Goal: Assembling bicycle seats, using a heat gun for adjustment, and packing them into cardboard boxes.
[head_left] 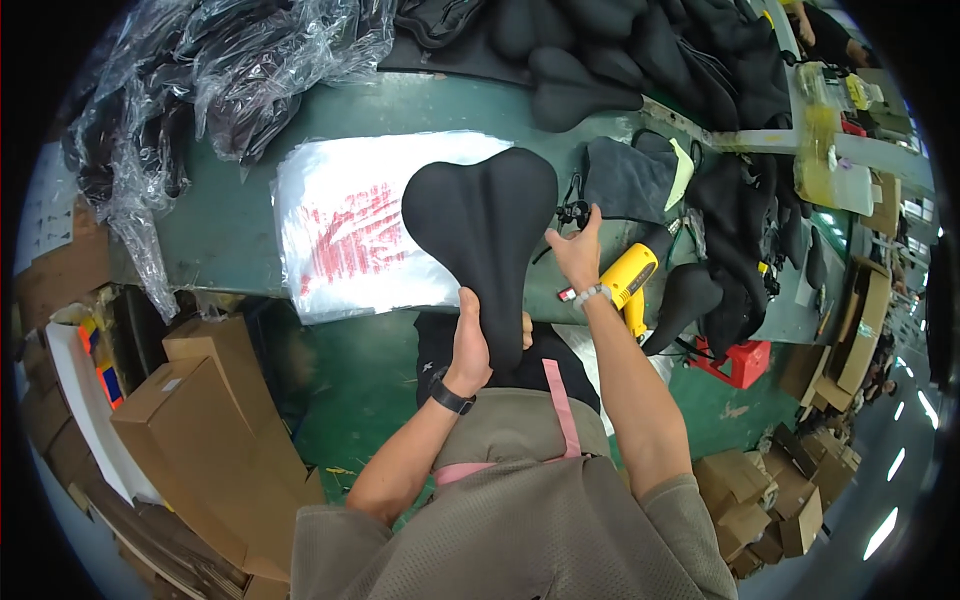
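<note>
The left hand (pixel 472 345) grips a black saddle (pixel 483 215) by its narrow end, overlapping the right side of the silvery plastic stack (pixel 345 225). Right of that stack, the right hand (pixel 577 255) reaches a small black part (pixel 573 213); whether it grips it, I cannot tell. Farther right of the stack lies a yellow tool (pixel 628 275).

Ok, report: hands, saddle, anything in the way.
Left hand gripping black saddle by narrow end. Right hand at small black part, grip unclear. Yellow tool beside right hand, not blocking saddle.
</note>
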A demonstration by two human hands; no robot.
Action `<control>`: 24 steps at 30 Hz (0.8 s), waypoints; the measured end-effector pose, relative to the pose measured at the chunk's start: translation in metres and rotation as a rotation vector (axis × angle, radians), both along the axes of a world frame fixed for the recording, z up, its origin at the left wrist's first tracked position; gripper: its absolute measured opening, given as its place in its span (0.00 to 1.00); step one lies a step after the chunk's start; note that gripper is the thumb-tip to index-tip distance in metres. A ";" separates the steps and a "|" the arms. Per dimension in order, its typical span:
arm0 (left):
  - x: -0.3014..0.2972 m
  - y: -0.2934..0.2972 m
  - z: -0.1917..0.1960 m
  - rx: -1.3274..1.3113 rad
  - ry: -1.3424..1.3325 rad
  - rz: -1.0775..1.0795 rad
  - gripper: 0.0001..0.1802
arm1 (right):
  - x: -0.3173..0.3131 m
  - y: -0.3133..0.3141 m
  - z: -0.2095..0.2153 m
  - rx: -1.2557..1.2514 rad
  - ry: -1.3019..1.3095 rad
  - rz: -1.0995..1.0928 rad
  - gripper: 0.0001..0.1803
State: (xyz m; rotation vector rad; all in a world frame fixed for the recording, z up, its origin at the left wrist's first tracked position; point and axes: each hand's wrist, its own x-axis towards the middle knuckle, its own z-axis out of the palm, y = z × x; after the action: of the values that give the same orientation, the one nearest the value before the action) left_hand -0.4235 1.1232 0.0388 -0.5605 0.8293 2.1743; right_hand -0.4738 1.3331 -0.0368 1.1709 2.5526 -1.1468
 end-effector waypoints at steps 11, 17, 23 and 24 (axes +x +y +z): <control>0.001 0.049 -0.020 -0.693 0.371 -0.045 0.39 | 0.053 -0.051 0.110 -0.946 0.186 0.030 0.30; -0.035 0.021 -0.046 -1.353 0.701 -0.602 0.24 | 0.075 0.020 0.095 -1.111 0.250 -0.467 0.28; -0.078 0.022 -0.121 -1.772 0.889 -0.450 0.19 | 0.107 0.045 0.096 -1.100 0.261 -0.484 0.31; -0.077 0.016 -0.128 -1.773 0.888 -0.451 0.19 | 0.112 0.043 0.095 -1.126 0.270 -0.463 0.32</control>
State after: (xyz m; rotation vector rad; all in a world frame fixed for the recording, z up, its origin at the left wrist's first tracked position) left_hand -0.5003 1.1390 -0.0888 -0.0326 2.9282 0.6543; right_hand -0.3615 1.3763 0.0586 1.2681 1.2306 -2.4531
